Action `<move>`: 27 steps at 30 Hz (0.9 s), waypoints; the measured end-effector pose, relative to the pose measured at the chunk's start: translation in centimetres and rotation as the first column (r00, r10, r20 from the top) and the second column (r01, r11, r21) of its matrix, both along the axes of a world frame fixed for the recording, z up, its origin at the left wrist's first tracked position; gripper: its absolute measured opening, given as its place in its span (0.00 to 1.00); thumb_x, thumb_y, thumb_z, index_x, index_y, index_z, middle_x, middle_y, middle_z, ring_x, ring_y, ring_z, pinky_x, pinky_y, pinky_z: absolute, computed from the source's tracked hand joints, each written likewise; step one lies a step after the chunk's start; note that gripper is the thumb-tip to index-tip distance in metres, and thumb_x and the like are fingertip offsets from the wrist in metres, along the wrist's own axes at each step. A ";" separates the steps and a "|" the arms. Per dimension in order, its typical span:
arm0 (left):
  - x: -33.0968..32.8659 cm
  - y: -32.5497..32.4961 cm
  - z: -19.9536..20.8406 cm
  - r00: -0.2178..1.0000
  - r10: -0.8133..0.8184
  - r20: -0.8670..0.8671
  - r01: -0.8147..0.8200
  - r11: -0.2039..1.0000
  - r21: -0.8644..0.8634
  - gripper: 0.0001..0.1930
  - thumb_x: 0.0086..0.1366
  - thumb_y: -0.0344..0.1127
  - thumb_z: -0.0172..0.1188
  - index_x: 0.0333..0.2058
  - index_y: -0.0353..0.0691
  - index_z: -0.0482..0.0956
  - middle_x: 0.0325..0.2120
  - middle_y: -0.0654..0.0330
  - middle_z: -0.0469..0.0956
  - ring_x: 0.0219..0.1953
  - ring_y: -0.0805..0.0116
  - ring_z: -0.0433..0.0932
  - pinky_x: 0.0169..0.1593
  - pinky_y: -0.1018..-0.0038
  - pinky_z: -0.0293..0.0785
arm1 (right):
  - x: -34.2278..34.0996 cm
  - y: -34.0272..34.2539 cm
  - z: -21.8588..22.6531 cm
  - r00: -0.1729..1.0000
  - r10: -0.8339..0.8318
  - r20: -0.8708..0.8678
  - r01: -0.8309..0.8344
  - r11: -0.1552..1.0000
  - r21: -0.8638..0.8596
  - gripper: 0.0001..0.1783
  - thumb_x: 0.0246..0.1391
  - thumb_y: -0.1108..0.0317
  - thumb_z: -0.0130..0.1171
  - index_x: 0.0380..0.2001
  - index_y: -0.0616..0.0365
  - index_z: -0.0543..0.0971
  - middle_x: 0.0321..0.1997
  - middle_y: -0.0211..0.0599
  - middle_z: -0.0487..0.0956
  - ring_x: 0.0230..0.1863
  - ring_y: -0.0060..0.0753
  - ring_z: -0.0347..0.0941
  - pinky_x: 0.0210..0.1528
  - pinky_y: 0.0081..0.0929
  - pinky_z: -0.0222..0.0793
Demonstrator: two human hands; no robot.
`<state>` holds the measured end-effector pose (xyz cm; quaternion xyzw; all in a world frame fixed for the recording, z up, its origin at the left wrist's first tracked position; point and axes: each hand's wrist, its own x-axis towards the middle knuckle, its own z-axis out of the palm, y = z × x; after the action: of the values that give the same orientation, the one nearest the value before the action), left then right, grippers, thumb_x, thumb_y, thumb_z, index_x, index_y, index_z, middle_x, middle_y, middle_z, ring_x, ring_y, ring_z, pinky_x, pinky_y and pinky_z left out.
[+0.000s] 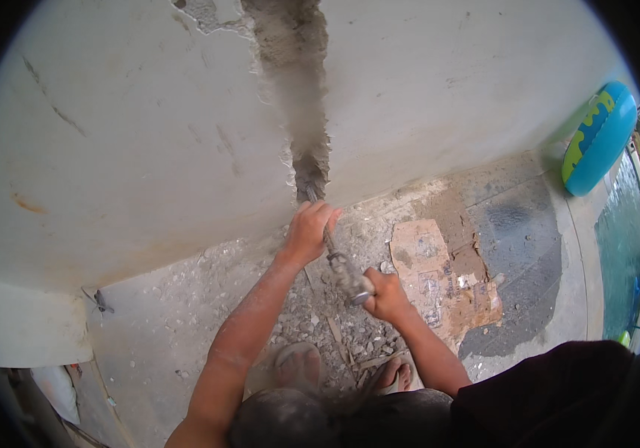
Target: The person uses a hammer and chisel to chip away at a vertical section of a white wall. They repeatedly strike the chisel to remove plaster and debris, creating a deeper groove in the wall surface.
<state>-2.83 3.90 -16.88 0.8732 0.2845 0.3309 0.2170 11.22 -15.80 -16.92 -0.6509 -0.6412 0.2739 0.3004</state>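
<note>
My left hand [307, 230] is wrapped round a long steel chisel [328, 240]. The chisel's upper end reaches into the lower end of a rough vertical groove [290, 67] cut in the pale plastered wall [133, 112]. In my right hand [390, 296] is a short, dusty hammer, its fingers closed round the handle. The thick grey hammer head [347, 276] lies in line with the chisel's near end. It looks to be against that end, but blur hides whether they touch.
Broken rubble [364, 328] covers the ground round my sandalled feet [301, 366]. Torn cardboard [420, 261] lies to the right, beside a dark wet patch [517, 246]. A blue and green inflatable ring [601, 140] leans on the wall, near pool water [622, 239]. A white sack [57, 392] is at lower left.
</note>
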 end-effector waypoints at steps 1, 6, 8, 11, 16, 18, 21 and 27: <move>0.2 0.1 0.1 1.000 0.008 0.015 -0.009 1.000 0.021 0.11 0.63 0.32 0.57 0.23 0.35 0.71 0.22 0.51 0.70 0.27 0.49 0.68 0.31 0.58 0.63 | 0.3 -0.1 0.4 0.998 -0.034 0.050 0.034 0.999 0.012 0.17 0.46 0.60 0.62 0.35 0.60 0.74 0.27 0.51 0.77 0.30 0.57 0.75 0.33 0.45 0.72; 1.9 -0.2 1.3 0.997 0.073 -0.033 -0.074 0.997 -0.029 0.11 0.64 0.33 0.56 0.24 0.35 0.71 0.23 0.51 0.71 0.29 0.47 0.71 0.33 0.58 0.65 | -0.4 -2.3 2.0 0.997 0.042 0.064 -0.060 0.947 0.316 0.16 0.49 0.62 0.60 0.37 0.61 0.74 0.23 0.52 0.76 0.26 0.59 0.74 0.30 0.44 0.72; 2.6 -0.5 0.3 0.999 0.036 -0.001 -0.036 0.999 -0.024 0.11 0.65 0.34 0.54 0.25 0.35 0.72 0.23 0.50 0.72 0.31 0.46 0.72 0.36 0.56 0.67 | -0.1 -0.4 0.0 0.993 -0.097 0.065 0.077 0.961 0.265 0.14 0.50 0.62 0.59 0.35 0.60 0.74 0.22 0.50 0.75 0.26 0.58 0.75 0.30 0.43 0.73; 3.2 -0.3 0.4 0.979 0.133 -0.157 -0.133 0.991 0.008 0.10 0.67 0.36 0.53 0.30 0.35 0.74 0.28 0.49 0.74 0.35 0.45 0.74 0.41 0.56 0.70 | 0.3 -0.1 2.1 0.974 -0.189 -0.124 0.200 0.976 0.081 0.10 0.56 0.64 0.54 0.33 0.61 0.75 0.20 0.49 0.76 0.22 0.58 0.74 0.27 0.43 0.70; 3.1 -3.9 -1.4 0.950 0.070 -0.303 -0.152 0.955 -0.255 0.12 0.68 0.40 0.53 0.31 0.36 0.74 0.33 0.50 0.75 0.41 0.45 0.73 0.41 0.55 0.69 | -0.1 -5.8 -0.7 0.808 -0.287 -0.515 0.388 0.917 0.097 0.20 0.61 0.60 0.49 0.17 0.61 0.71 0.12 0.33 0.68 0.14 0.26 0.65 0.17 0.29 0.58; 1.6 -5.6 -3.5 0.963 0.064 -0.262 -0.151 0.934 -0.324 0.13 0.68 0.40 0.54 0.30 0.35 0.74 0.32 0.51 0.75 0.39 0.46 0.73 0.40 0.55 0.68 | -0.6 -6.8 -0.9 0.747 -0.360 -0.558 0.447 0.894 0.021 0.25 0.62 0.59 0.48 0.12 0.60 0.66 0.10 0.28 0.63 0.14 0.21 0.59 0.17 0.26 0.54; -0.5 -7.2 -4.3 0.993 0.073 -0.089 -0.072 0.997 0.005 0.14 0.67 0.40 0.55 0.27 0.35 0.73 0.26 0.52 0.72 0.31 0.48 0.71 0.37 0.57 0.67 | -0.2 -8.4 -2.2 0.745 -0.427 -0.513 0.456 0.887 -0.077 0.25 0.62 0.58 0.50 0.13 0.60 0.66 0.10 0.28 0.62 0.14 0.22 0.59 0.18 0.27 0.55; -0.4 -4.7 -2.3 1.000 -0.003 -0.004 0.003 0.998 -0.056 0.13 0.65 0.35 0.58 0.24 0.35 0.71 0.23 0.52 0.70 0.27 0.50 0.68 0.33 0.59 0.65 | -1.4 -9.6 -3.0 0.768 -0.445 -0.460 0.465 0.882 -0.078 0.18 0.62 0.57 0.52 0.25 0.61 0.74 0.14 0.38 0.70 0.16 0.27 0.66 0.20 0.29 0.61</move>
<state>-3.19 -0.83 -19.23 0.8679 0.2926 0.3208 0.2413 9.86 -25.38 -19.93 -0.6954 -0.3788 0.3274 0.5155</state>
